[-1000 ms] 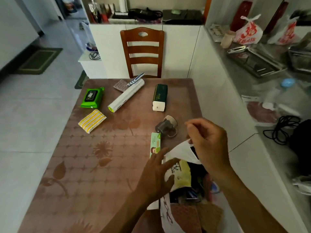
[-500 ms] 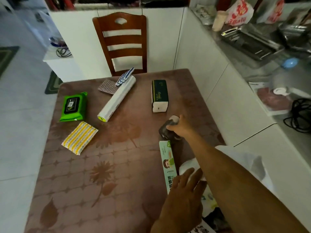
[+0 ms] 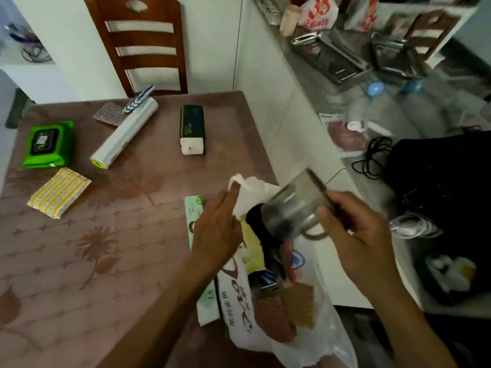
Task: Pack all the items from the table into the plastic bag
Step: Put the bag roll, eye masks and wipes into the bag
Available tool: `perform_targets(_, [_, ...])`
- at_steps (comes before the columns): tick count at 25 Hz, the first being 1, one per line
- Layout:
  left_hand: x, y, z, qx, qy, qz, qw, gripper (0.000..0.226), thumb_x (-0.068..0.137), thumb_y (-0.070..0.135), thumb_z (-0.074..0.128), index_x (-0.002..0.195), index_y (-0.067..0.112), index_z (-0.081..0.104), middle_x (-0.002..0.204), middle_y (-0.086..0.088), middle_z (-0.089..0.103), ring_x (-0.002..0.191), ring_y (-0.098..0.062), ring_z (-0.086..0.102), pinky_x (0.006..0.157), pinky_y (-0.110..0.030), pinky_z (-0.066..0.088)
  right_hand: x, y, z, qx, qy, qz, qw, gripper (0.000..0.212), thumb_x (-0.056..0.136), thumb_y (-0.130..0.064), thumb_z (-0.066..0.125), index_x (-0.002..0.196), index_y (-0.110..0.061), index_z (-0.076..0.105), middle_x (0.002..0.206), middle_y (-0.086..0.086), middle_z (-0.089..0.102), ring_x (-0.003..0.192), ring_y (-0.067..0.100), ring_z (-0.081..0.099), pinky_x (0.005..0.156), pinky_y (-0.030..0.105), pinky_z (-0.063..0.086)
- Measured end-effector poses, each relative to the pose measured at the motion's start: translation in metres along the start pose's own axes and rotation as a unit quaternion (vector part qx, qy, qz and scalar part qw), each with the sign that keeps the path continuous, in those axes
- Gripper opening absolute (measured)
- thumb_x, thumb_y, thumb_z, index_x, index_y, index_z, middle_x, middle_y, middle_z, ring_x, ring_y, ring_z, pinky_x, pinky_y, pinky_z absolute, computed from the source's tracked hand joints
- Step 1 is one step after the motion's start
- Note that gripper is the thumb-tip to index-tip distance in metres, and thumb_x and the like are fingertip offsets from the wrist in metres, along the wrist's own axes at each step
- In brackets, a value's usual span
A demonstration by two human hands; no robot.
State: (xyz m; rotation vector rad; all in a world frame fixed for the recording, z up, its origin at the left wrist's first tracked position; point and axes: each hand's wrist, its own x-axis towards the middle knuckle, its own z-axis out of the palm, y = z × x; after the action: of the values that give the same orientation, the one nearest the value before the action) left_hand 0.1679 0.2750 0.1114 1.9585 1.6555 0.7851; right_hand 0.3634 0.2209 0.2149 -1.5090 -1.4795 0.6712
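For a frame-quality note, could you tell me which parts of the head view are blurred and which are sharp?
Head view: the glass mug in the right hand is smeared by motion blur; the green wipes pack and tissue pack stay fairly sharp; lighting is dim.

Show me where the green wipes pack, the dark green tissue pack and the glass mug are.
green wipes pack (image 3: 47, 144): head view, on its dark label.
dark green tissue pack (image 3: 191, 123): head view, on its dark top face.
glass mug (image 3: 292, 205): head view, on its blurred body.
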Motion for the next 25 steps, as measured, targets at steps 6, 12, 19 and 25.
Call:
perform_targets(6, [-0.008,0.033,0.011,0.008,-0.041,0.002,0.999,0.089,0.075,-0.008,0.054,0.151,0.026,0.024,0.149,-0.008,0.042,0.110,-0.032,0.056,0.082,-0.040,0.049,-0.028,0.112,0.027,-0.338,-0.263,0.018,0.903,0.026,0.094,-0.023,0.052,0.115,-0.017,0.066,0.110,0.002,0.066,0.096,0.022,0.062,0.080,0.034,0.052])
perform_targets(12, [-0.016,0.040,0.010,0.022,-0.051,-0.034,0.998,0.078,0.079,-0.002,0.055,0.147,0.028,0.031,0.157,0.009,0.027,0.107,-0.029,0.060,0.082,-0.045,0.053,0.000,0.180,0.041,-0.350,-0.381,0.093,0.850,0.027,0.091,-0.021,0.050,0.109,-0.011,0.068,0.113,0.011,0.067,0.097,0.026,0.062,0.072,0.030,0.047])
perform_targets(19, [-0.021,0.033,-0.004,0.004,-0.020,0.022,1.000,0.063,0.083,0.004,0.062,0.135,0.036,0.045,0.153,0.014,0.026,0.088,-0.004,0.060,0.070,-0.020,0.057,-0.036,0.097,0.001,-0.190,-0.091,-0.131,0.969,0.023,0.086,-0.024,0.056,0.095,-0.017,0.075,0.087,-0.003,0.075,0.070,0.012,0.069,0.061,0.016,0.053])
perform_targets(25, [-0.030,0.008,-0.033,-0.137,0.110,-0.067,0.982,0.029,0.084,0.006,0.062,0.108,0.020,0.068,0.116,0.009,0.060,0.090,0.005,0.057,0.069,-0.009,0.046,0.003,-0.032,0.040,-0.046,-0.126,-0.191,0.972,0.013,0.088,-0.020,0.058,0.094,-0.018,0.070,0.089,-0.011,0.065,0.075,0.003,0.061,0.063,0.014,0.049])
